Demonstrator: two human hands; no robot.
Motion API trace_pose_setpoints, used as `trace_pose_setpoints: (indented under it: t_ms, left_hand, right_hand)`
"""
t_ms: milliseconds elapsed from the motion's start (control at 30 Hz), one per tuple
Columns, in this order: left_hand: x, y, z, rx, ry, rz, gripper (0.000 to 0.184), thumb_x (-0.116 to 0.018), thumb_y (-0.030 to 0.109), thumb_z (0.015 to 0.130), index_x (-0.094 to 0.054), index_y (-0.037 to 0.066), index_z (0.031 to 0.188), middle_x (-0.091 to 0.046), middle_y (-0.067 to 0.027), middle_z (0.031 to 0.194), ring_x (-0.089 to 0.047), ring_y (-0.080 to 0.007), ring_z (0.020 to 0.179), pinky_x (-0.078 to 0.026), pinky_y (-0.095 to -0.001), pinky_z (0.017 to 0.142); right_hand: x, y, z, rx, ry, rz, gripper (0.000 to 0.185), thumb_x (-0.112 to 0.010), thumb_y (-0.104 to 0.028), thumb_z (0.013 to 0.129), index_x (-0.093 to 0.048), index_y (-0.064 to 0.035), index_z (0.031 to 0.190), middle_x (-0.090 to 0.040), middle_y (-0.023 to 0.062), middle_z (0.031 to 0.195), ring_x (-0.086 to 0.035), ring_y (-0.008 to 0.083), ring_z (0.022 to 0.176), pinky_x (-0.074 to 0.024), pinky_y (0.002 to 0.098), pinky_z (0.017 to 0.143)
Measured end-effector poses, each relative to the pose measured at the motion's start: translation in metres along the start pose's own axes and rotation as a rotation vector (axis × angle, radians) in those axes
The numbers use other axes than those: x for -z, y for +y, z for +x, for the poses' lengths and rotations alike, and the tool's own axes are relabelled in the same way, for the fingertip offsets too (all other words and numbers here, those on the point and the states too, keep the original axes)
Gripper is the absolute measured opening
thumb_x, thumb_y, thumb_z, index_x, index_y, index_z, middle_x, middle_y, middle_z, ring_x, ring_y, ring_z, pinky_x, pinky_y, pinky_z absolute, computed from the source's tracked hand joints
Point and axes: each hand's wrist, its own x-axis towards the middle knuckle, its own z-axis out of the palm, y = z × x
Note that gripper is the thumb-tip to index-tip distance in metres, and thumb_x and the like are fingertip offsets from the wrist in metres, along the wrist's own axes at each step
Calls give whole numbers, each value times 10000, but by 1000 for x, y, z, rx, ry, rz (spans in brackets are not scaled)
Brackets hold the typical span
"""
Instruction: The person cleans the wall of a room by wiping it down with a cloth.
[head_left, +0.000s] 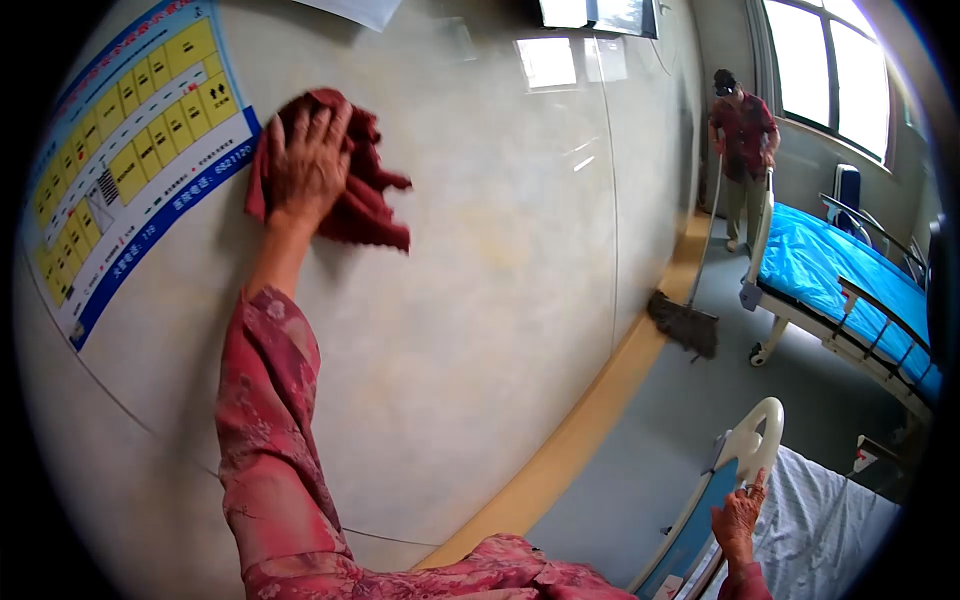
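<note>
My left hand (309, 168) is raised high on the wall and presses a dark red cloth (365, 205) flat against it. The fingers point upward on the cloth, whose ragged edge hangs out to the right. Just left of the cloth is a blue, white and yellow floor-plan poster (130, 150). Low at the right, my right hand (737, 515) is closed on the edge of a bed's end board (757, 425), with one finger stretched up along the cream rim.
A person (745, 135) in a dark red shirt stands near the window with a mop (685, 325) on the floor by the skirting. One bed has a blue cover (835, 265); the nearer bed has a white sheet (815, 520). Bed rails (885, 325) stick up at the right.
</note>
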Motion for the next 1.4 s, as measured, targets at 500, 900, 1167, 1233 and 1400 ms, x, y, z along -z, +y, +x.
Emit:
trace_pose_setpoints:
  t_ms: [500, 900, 1167, 1233, 1400]
  left_hand:
    - [0, 4, -16, 52, 26, -44, 748, -646, 343, 706, -313, 171, 1353, -386, -94, 1293, -315, -323, 1225, -173, -552, 1014]
    - [-111, 82, 129, -26, 320, -212, 764, -707, 317, 625, -392, 97, 1286, -395, -77, 1291, -295, -296, 1254, -156, -562, 1027]
    - [-172, 164, 201, -73, 291, -303, 767, -676, 305, 609, -388, 47, 1272, -380, -116, 1298, -292, -287, 1243, -90, -547, 1052]
    - [-170, 188, 218, -97, 206, -185, 695, -591, 330, 695, -373, 35, 1284, -372, -107, 1315, -296, -261, 1241, -143, -506, 1039]
    - [-183, 224, 240, -122, 200, -168, 684, -590, 307, 695, -372, 32, 1283, -374, -120, 1310, -295, -279, 1240, -132, -502, 1047]
  right_hand:
    - [1, -1, -3, 9, -27, -2, 296, -720, -163, 604, -631, 61, 775, -566, 244, 972, -82, 443, 1311, -148, 587, 1024]
    - [5, -8, -1, -42, -11, -58, 247, -707, -142, 636, -616, 52, 757, -564, 198, 893, -115, 433, 1308, -166, 562, 1034]
    - [-2, -8, -21, -157, -17, 3, 158, -674, -83, 610, -618, 37, 697, -574, 187, 891, -87, 430, 1313, -135, 552, 1050]
    - [-1, -2, -22, -106, -163, -160, 244, -645, -194, 682, -628, -33, 865, -568, 151, 1028, -263, 414, 1234, -181, 510, 1051]
    - [9, -8, -30, -138, -179, -103, 247, -627, -165, 701, -618, -12, 895, -566, 161, 1052, -313, 428, 1223, -218, 479, 1052]
